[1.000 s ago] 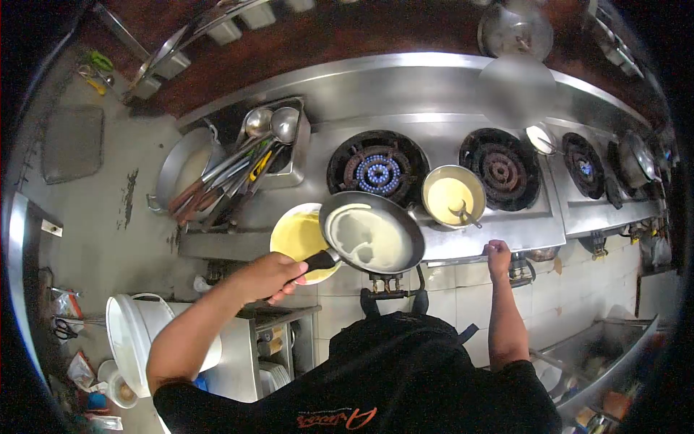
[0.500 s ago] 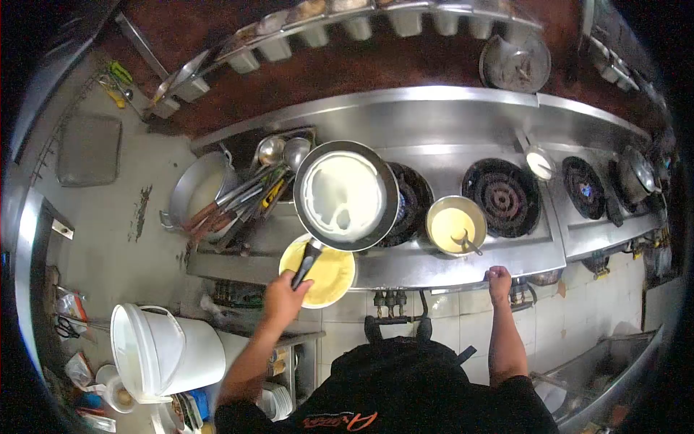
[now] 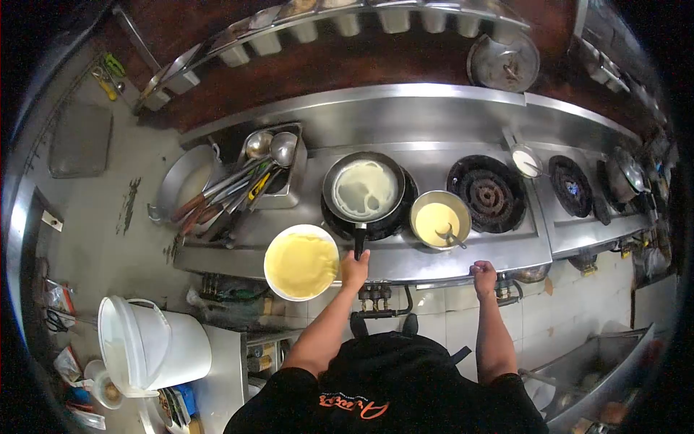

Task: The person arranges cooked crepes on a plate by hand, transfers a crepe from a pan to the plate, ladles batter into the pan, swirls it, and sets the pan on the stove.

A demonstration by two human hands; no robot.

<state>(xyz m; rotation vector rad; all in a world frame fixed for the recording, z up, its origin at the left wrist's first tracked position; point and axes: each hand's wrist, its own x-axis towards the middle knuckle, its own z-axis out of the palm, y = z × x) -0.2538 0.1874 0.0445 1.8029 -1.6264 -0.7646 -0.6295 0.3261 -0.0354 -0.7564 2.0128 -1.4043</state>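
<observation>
My left hand is closed round the black handle of a frying pan. The pan is over the left burner, with a thin layer of pale batter spread unevenly across its bottom. Left of my left hand, a white plate bears yellow, crepe-like sheets. A steel pot of yellow batter with a ladle in it stands right of the pan. My right hand is at the stove's front edge, fingers curled; whether anything is in them is too small to tell.
Ladles and utensils lean in a steel container at the left, beside a large pot. More burners and a small pan of white stuff are at the right. A white bucket stands lower left.
The pan has moved from above the plate, up and then right, onto the left burner, with my left hand still on its handle. My right hand stays near the stove's edge.
</observation>
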